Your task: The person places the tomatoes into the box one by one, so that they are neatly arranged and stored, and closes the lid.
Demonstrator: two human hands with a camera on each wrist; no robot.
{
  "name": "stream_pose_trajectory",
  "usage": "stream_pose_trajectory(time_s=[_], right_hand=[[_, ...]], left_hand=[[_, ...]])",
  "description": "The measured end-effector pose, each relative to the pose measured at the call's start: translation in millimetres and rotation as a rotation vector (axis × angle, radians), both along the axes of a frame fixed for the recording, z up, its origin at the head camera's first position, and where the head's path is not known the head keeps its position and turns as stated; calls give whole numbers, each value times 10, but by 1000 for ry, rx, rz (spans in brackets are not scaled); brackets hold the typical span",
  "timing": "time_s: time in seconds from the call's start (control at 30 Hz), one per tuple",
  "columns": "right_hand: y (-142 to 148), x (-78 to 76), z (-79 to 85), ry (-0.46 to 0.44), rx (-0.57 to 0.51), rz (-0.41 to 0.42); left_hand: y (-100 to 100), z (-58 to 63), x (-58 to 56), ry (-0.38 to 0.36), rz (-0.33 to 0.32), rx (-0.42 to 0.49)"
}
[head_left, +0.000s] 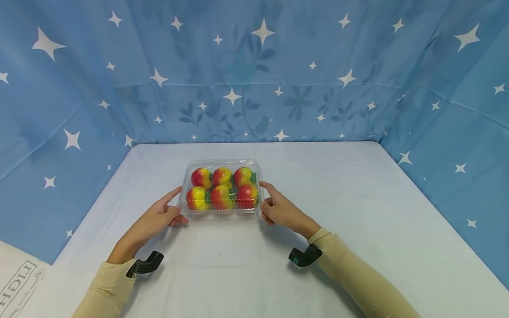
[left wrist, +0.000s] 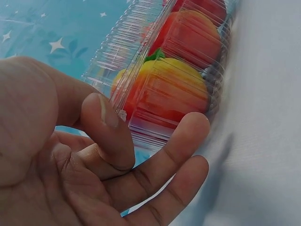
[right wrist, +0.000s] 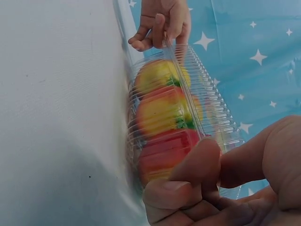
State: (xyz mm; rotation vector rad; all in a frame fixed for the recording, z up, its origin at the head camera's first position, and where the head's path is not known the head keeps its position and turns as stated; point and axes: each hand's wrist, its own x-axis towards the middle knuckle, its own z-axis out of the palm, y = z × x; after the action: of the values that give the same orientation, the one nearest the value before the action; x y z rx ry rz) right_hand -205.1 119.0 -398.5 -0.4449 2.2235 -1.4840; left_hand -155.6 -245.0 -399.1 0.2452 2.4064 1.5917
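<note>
A clear plastic clamshell box (head_left: 222, 162) stands on the white table with its lid down, holding several red-and-yellow fruits (head_left: 222, 197) with green leaves in two rows. At its left end, my left hand (head_left: 158, 216) pinches the rim near the front corner, index finger stretched along the side. In the left wrist view, the thumb (left wrist: 110, 134) bends at the rim while two other fingers extend past the corner. My right hand (head_left: 284, 212) pinches the rim at the right front corner, its index finger reaching along that side and its other fingers curled below.
A white cloth covers the table (head_left: 342, 190). Blue curtains (head_left: 254, 66) with white stars hang behind it and at both sides. Black wrist devices (head_left: 146, 264) sit at both sleeves. A pale printed item (head_left: 20, 282) lies at the lower left.
</note>
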Motion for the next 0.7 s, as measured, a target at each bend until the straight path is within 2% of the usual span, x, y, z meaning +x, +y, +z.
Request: stream_pose_trajectory(time_s=[0.4,0.7], right_hand=[[41,-14,-39,-1,-32,16],[31,-24,-37,19,-15,2]], left_hand=[[-4,-25,-4,20,1,2],[23,-7,8,34,31,-31]])
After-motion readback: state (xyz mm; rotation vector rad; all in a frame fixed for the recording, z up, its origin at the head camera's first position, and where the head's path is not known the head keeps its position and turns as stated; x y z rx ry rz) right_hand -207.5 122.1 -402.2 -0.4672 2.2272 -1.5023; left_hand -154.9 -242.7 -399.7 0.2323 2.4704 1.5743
